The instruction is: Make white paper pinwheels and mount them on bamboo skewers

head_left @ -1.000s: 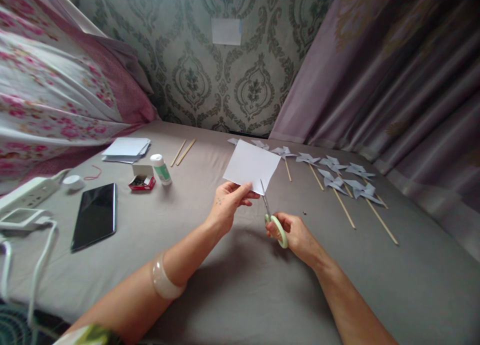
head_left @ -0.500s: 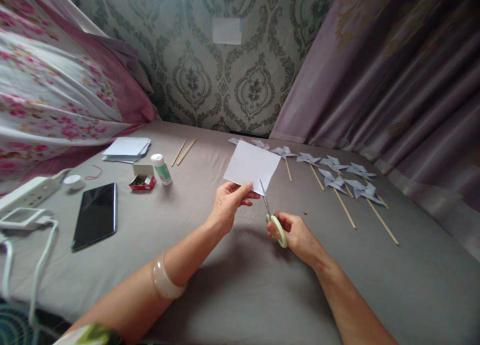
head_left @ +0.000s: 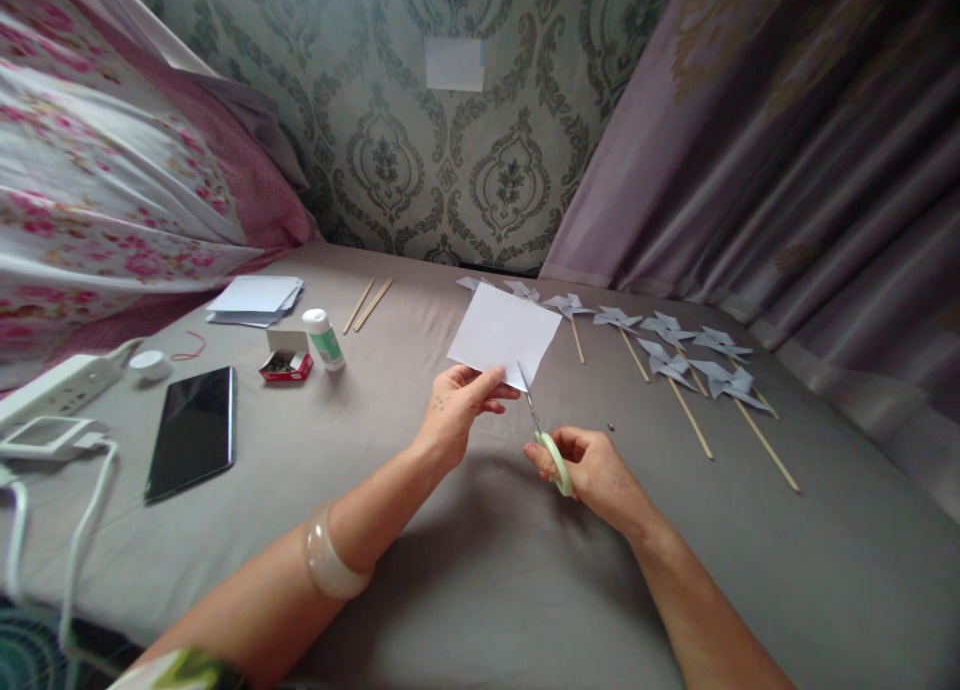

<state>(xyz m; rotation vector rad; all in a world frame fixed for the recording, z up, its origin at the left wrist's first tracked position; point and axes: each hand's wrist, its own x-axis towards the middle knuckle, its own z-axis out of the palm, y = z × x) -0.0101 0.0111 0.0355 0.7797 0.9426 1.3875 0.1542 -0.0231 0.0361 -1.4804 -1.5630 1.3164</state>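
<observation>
The left hand (head_left: 459, 410) has its grip closed on a square white sheet of paper (head_left: 504, 335), pinching it near the lower edge, with the thumb on top and the fingers underneath. The sheet is held up in the middle of the view, one corner pointing away from the person. The right hand (head_left: 589, 468) has its grip closed around the pale green handles of the scissors (head_left: 556, 460). The blades point up and away, reaching the sheet's lower edge near its right corner, just beside the left thumb; one blade lies over the paper. How far apart the blades stand is too small to tell.

A translucent bangle (head_left: 330, 560) circles the left forearm. Both hands are above a grey cloth-covered surface (head_left: 480, 610). To the right and beyond, paper pinwheels (head_left: 666, 362) lie on it in a loose group, several with their wooden sticks pointing toward the person; the sheet partly covers the farthest ones. A tiny object (head_left: 611, 427) lies between the right hand and the pinwheels.

On the left side are a stack of white paper (head_left: 255, 298), loose wooden sticks (head_left: 373, 305), an upright white and green bottle (head_left: 324, 340) and, beside it, an open small red box (head_left: 286, 365) with small pieces inside. Nearer the left edge lie a black phone (head_left: 191, 433), a round white object (head_left: 150, 364), a red string (head_left: 191, 349) and a white power strip (head_left: 64, 388) with a charger (head_left: 52, 436).
</observation>
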